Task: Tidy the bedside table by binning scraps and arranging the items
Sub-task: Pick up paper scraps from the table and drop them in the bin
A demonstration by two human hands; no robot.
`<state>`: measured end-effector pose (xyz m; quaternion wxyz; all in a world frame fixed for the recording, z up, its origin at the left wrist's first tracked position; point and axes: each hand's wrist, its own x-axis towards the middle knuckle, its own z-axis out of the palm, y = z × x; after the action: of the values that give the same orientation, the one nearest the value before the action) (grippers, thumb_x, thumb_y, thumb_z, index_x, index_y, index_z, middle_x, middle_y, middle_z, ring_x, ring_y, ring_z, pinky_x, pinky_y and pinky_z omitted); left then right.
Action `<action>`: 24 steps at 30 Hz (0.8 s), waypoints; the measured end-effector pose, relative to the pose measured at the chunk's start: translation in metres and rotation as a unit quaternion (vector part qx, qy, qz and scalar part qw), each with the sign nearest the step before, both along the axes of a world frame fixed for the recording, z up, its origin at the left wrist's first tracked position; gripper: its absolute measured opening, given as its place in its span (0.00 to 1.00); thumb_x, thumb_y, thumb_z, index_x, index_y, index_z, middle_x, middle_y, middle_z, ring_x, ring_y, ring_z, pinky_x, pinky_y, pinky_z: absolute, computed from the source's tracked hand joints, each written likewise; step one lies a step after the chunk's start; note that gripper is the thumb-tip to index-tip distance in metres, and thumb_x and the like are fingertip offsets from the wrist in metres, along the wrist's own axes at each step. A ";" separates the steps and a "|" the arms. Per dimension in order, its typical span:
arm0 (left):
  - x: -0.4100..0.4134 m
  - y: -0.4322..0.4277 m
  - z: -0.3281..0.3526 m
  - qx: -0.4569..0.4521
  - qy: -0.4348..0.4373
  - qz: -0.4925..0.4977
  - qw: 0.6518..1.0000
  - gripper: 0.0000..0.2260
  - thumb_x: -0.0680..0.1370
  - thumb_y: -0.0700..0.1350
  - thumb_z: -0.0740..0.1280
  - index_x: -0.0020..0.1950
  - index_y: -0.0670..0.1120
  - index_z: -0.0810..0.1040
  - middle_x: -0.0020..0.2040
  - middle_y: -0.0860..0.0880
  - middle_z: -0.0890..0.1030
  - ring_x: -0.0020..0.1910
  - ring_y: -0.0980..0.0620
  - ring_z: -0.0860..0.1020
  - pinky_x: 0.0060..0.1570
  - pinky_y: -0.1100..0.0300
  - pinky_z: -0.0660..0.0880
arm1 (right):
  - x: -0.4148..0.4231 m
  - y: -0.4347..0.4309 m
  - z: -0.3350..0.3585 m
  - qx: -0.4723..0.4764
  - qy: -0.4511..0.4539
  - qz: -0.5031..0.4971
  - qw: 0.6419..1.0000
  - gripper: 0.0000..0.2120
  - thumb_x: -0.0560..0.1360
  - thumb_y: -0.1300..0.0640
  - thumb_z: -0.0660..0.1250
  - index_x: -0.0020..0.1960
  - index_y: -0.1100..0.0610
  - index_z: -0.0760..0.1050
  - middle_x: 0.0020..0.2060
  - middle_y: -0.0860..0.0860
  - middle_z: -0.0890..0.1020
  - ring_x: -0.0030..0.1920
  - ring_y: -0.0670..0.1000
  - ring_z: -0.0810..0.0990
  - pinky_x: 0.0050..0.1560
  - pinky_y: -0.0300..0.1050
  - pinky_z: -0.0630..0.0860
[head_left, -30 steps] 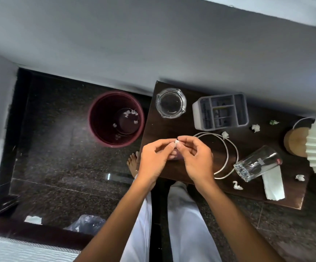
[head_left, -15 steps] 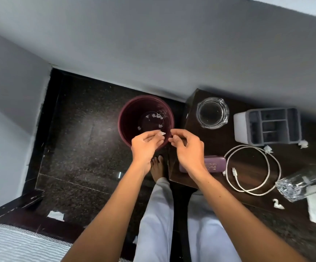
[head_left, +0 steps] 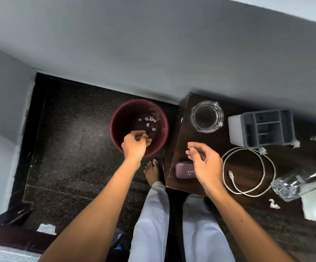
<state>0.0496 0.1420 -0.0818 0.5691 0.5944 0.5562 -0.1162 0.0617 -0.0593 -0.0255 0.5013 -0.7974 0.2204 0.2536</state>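
Two bare hands are reaching out from above. Left hand (head_left: 135,143) is hovering over the maroon bin (head_left: 115,127) on the floor, fingers curled; whether it is pinching anything I cannot tell. Right hand (head_left: 204,163) is hanging loosely spread over the bedside table (head_left: 181,140), where paper scraps (head_left: 273,203) are lying near a white cable (head_left: 247,171).

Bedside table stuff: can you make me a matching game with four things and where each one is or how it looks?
Things:
1. round maroon plastic bin
2. white coiled charging cable
3. clear drinking glass
4. left hand

Places or states:
A. tipped on its side
B. over the bin's rim
C. on the floor, scraps inside
D. looped on the table

Pairs: 1-C, 2-D, 3-A, 4-B
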 end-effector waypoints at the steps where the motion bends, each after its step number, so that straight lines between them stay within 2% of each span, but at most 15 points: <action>1: 0.000 -0.009 0.005 -0.003 -0.007 -0.013 1.000 0.06 0.82 0.37 0.65 0.55 0.42 0.81 0.48 0.45 0.86 0.45 0.53 0.86 0.52 0.57 0.83 | -0.001 -0.007 0.003 -0.002 -0.003 -0.009 1.000 0.09 0.79 0.60 0.66 0.53 0.50 0.83 0.42 0.47 0.87 0.48 0.44 0.86 0.58 0.52 0.81; 6: -0.003 -0.072 0.045 -0.005 -0.078 -0.101 0.992 0.07 0.82 0.39 0.65 0.51 0.50 0.81 0.47 0.48 0.86 0.44 0.55 0.85 0.47 0.61 0.82 | -0.007 -0.050 0.018 -0.055 -0.030 -0.030 0.998 0.09 0.77 0.60 0.68 0.52 0.49 0.83 0.43 0.46 0.87 0.46 0.44 0.85 0.55 0.46 0.81; 8: -0.005 -0.102 0.059 -0.027 -0.115 -0.125 0.985 0.09 0.81 0.37 0.65 0.50 0.51 0.81 0.47 0.48 0.86 0.43 0.55 0.85 0.46 0.62 0.82 | -0.007 -0.071 0.022 -0.090 -0.047 -0.034 0.994 0.08 0.77 0.60 0.68 0.53 0.50 0.83 0.45 0.45 0.86 0.47 0.44 0.85 0.53 0.40 0.80; 10: -0.006 -0.134 0.068 -0.056 -0.139 -0.144 0.978 0.10 0.81 0.36 0.66 0.49 0.51 0.81 0.47 0.48 0.86 0.42 0.56 0.85 0.46 0.62 0.82 | -0.006 -0.095 0.022 -0.110 -0.047 -0.058 0.991 0.08 0.77 0.61 0.68 0.54 0.53 0.82 0.46 0.46 0.86 0.46 0.45 0.85 0.46 0.29 0.78; 12: -0.005 -0.164 0.070 -0.091 -0.146 -0.147 0.974 0.10 0.81 0.36 0.66 0.49 0.50 0.81 0.46 0.48 0.86 0.42 0.57 0.85 0.45 0.62 0.82 | -0.004 -0.117 0.018 -0.124 -0.043 -0.079 0.988 0.08 0.78 0.62 0.68 0.55 0.55 0.81 0.47 0.49 0.86 0.45 0.46 0.84 0.42 0.24 0.75; 16: 0.001 -0.216 0.073 -0.166 -0.132 -0.146 0.966 0.07 0.82 0.37 0.64 0.54 0.43 0.81 0.49 0.43 0.86 0.44 0.55 0.85 0.46 0.63 0.81 | 0.003 -0.158 0.010 -0.186 -0.054 -0.095 0.976 0.09 0.77 0.60 0.68 0.57 0.56 0.79 0.51 0.51 0.84 0.45 0.45 0.82 0.41 0.23 0.73; 18: 0.006 -0.233 0.071 -0.181 -0.122 -0.146 0.965 0.08 0.82 0.37 0.63 0.56 0.41 0.81 0.50 0.42 0.86 0.46 0.52 0.85 0.47 0.63 0.80 | 0.010 -0.171 0.004 -0.221 -0.067 -0.092 0.969 0.11 0.76 0.59 0.70 0.58 0.58 0.78 0.53 0.53 0.82 0.44 0.46 0.80 0.43 0.26 0.73; 20: 0.011 -0.247 0.070 -0.187 -0.115 -0.147 0.964 0.08 0.82 0.37 0.63 0.56 0.41 0.81 0.50 0.42 0.86 0.46 0.51 0.84 0.47 0.63 0.80 | 0.017 -0.179 -0.004 -0.236 -0.075 -0.094 0.964 0.13 0.75 0.59 0.71 0.59 0.58 0.77 0.55 0.55 0.81 0.47 0.50 0.81 0.52 0.41 0.78; 22: 0.017 -0.255 0.069 -0.186 -0.109 -0.148 0.965 0.07 0.82 0.37 0.63 0.55 0.42 0.81 0.50 0.43 0.86 0.46 0.51 0.84 0.46 0.63 0.80 | 0.025 -0.183 -0.011 -0.245 -0.077 -0.092 0.962 0.16 0.74 0.59 0.72 0.60 0.58 0.77 0.55 0.56 0.80 0.52 0.55 0.81 0.58 0.52 0.77; 24: 0.021 -0.262 0.068 -0.187 -0.105 -0.153 0.965 0.08 0.82 0.37 0.62 0.56 0.41 0.80 0.50 0.43 0.85 0.46 0.52 0.83 0.46 0.64 0.80 | 0.031 -0.186 -0.017 -0.246 -0.072 -0.085 0.963 0.16 0.73 0.59 0.73 0.60 0.59 0.77 0.55 0.57 0.80 0.56 0.57 0.80 0.60 0.54 0.76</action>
<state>0.0707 -0.1200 -0.0142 0.7006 0.5643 0.3646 -0.2405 0.0929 -0.2456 -0.0421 0.3242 -0.8905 0.3061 0.0907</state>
